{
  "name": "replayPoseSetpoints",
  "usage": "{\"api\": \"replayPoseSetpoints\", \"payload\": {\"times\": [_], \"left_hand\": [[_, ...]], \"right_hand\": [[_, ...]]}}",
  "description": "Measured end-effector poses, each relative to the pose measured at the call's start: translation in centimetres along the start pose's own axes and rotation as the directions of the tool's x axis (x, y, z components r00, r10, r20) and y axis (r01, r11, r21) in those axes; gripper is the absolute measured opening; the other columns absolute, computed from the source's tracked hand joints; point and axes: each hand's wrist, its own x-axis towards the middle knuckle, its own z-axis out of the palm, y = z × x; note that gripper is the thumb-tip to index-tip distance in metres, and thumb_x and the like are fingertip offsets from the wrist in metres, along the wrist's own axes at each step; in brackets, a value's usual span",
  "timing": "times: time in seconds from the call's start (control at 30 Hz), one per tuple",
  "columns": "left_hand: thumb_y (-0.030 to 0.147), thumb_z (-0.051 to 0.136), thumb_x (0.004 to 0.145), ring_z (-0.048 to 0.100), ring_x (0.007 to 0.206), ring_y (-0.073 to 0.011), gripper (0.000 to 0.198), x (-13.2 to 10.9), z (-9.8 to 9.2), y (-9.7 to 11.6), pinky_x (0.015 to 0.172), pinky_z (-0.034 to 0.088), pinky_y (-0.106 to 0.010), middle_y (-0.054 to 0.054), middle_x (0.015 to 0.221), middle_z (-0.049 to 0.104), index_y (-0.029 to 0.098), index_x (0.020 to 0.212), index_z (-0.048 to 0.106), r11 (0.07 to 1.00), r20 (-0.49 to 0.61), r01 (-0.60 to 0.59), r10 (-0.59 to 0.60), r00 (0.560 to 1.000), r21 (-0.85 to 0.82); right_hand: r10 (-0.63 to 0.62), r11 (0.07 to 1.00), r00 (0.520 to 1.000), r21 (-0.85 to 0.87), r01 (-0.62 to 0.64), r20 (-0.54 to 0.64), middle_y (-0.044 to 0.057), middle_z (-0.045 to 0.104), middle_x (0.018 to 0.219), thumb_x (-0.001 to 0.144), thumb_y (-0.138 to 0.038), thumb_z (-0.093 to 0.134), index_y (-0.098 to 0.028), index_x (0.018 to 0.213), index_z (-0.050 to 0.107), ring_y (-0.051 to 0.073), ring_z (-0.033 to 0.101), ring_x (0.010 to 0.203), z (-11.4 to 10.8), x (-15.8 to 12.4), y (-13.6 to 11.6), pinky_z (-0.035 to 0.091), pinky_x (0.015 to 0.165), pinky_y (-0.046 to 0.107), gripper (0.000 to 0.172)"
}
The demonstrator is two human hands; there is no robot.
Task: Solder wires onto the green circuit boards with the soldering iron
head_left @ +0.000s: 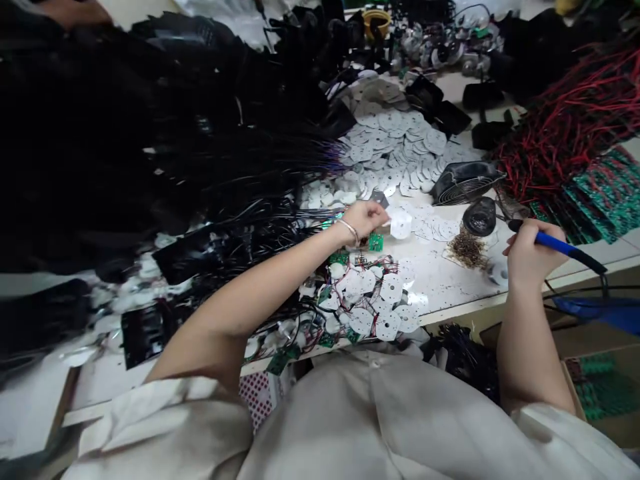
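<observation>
Between the thumb and fingers of my left hand [367, 219] is the edge of a small white perforated disc [401, 225], lifted over the bench. A little green circuit board [375, 241] lies just below that hand. My right hand [535, 250] is wrapped round the blue handle of a soldering iron [555, 244], whose tip end points left toward a dark round holder [479, 216]. Beside the holder sits a brownish heap of fine bits [467, 249]. Nearer to me, white discs with red wires and green boards [363, 290] lie in a cluster.
A large pile of white discs [395, 150] spreads behind my left hand. Black cables and housings [225, 167] fill the left side. A small black fan with a wire grille [465, 183] stands beyond the holder. Red wires [565, 113] and green boards [607, 193] are heaped at right.
</observation>
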Motion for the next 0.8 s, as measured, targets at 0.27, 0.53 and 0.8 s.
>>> {"api": "replayPoseSetpoints", "payload": {"times": [0.27, 0.53, 0.8], "left_hand": [[0.021, 0.07, 0.074, 0.05, 0.054, -0.0085, 0.01, 3.3, -4.9, 4.0, 0.063, 0.05, -0.028, 0.002, 0.061, 0.057, 0.014, 0.078, 0.065, 0.997, -0.394, 0.045, -0.067, 0.917, -0.066], [0.027, 0.066, 0.077, 0.064, 0.069, -0.019, 0.012, 6.3, -4.0, 1.8, 0.071, 0.055, -0.039, -0.005, 0.068, 0.065, 0.016, 0.075, 0.062, 0.985, -0.321, 0.099, -0.14, 0.937, -0.139], [0.011, 0.073, 0.07, 0.07, 0.078, -0.0192, 0.021, 3.3, -6.3, 2.7, 0.077, 0.055, -0.03, -0.005, 0.08, 0.073, 0.009, 0.092, 0.072, 0.99, -0.314, 0.138, -0.118, 0.942, 0.041]], "right_hand": [[-0.253, 0.96, 0.927, 0.045, 0.275, -0.276, 0.006, 0.063, 0.07, 0.084, -0.034, 0.052, -0.022, 0.072, 0.062, 0.026, 0.067, 0.074, -0.9, -0.1, 0.9, 0.055, 0.077, 0.045, 0.02], [0.057, 0.981, 0.996, 0.187, -0.042, -0.074, -0.003, 0.057, 0.066, 0.088, -0.039, 0.057, -0.02, 0.087, 0.056, 0.016, 0.064, 0.062, 1.4, 1.5, 0.9, 0.054, 0.062, 0.029, 0.019], [0.396, 0.505, 0.667, 0.457, -0.732, 0.631, 0.001, 0.068, 0.071, 0.069, -0.051, 0.083, -0.017, 0.081, 0.06, 0.014, 0.068, 0.059, 2.9, -5.5, -0.3, 0.061, 0.058, 0.026, 0.043]]}}
